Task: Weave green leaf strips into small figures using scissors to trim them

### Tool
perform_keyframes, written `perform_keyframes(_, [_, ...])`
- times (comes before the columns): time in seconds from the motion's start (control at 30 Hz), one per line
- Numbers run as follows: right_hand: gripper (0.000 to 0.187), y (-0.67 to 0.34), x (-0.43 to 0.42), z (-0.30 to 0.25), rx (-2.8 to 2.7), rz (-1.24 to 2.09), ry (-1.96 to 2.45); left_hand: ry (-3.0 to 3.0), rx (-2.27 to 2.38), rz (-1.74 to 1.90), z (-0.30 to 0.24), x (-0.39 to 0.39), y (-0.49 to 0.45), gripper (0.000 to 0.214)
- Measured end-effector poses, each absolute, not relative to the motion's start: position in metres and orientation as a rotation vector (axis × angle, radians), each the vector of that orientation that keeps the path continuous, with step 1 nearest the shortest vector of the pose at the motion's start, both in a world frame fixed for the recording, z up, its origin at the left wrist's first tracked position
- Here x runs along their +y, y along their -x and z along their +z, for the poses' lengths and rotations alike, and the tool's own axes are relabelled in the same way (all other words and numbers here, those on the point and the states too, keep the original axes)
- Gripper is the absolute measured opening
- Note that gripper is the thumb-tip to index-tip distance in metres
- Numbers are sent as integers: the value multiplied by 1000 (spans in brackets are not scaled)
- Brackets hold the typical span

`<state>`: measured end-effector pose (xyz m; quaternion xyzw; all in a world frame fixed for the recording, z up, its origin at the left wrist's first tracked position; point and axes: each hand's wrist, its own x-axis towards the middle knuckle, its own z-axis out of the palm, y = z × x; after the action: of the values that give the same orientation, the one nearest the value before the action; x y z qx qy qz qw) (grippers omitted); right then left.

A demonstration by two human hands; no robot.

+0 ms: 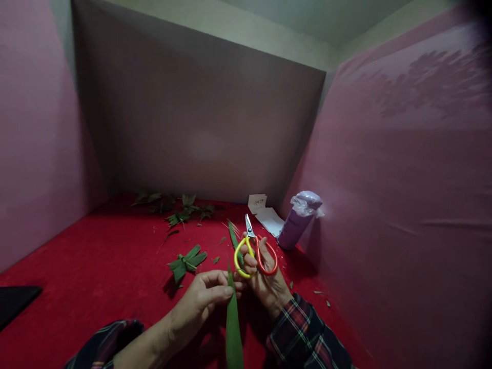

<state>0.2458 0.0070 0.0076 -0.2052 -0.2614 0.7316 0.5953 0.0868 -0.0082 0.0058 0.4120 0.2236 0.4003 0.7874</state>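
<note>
My left hand (205, 296) is closed, pinching a long green leaf strip (233, 328) between thumb and fingers; the strip's narrow tip points up and its wide part runs down out of view. Close on its right, my right hand (265, 277) is closed around a pair of scissors (250, 233) with one yellow and one red handle. The blades point up and away, slightly apart. Behind the scissors another green leaf strip (233, 237) shows. A folded leaf figure (187, 262), tied at its middle, lies left of my hands.
Several more green leaf pieces (187, 207) lie at the back of the red cloth (111, 266). White paper cards (270, 220) and a purple bottle (295, 225) topped with clear plastic stand at the back right. A black flat object (17, 302) is at the left edge. Pink walls (403, 205) flank the table.
</note>
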Motion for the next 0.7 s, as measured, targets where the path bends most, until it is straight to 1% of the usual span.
perform_keyframes(0.2, [54, -240, 6, 1, -642, 1564, 556, -770, 439, 746, 10, -11, -87, 11])
perform_keyframes(0.37, [55, -233, 0, 4, -700, 1474, 627, -707, 459, 746, 7, -10, -86, 11])
perform_keyframes(0.53, [49, -236, 2, 11, -768, 1260, 667, -847, 572, 857, 5, -8, -87, 13])
perform_keyframes(0.7, [34, -249, 10, 20, -792, 1024, 672, -952, 724, 923, -1, -2, -86, 20])
